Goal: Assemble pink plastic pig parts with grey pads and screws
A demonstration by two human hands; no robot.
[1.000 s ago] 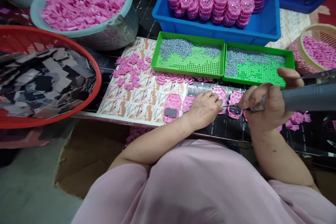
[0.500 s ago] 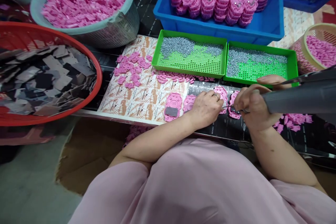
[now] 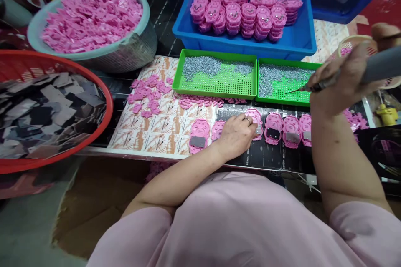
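My right hand [image 3: 341,79] grips a grey electric screwdriver [image 3: 376,66], raised with its thin bit over the right green screw tray [image 3: 283,81]. My left hand [image 3: 236,133] lies curled on the work board, its fingers pressing a pink plastic shell [image 3: 254,123]. A row of similar pink shells [image 3: 283,130] runs to the right of that hand, and another pink shell with a grey insert [image 3: 198,135] lies to its left. The left green tray [image 3: 216,75] also holds small metal screws.
A blue crate [image 3: 300,37] of stacked pink shells stands behind the trays. A grey basket [image 3: 94,21] of pink parts sits at the far left, a red basket [image 3: 46,108] of grey and black squares at the left. Loose pink pieces [image 3: 148,91] lie on the board.
My right hand lifted the screwdriver off the pink shell and swung it up to the right green tray. My left hand stayed on its shell. The view tilted slightly.
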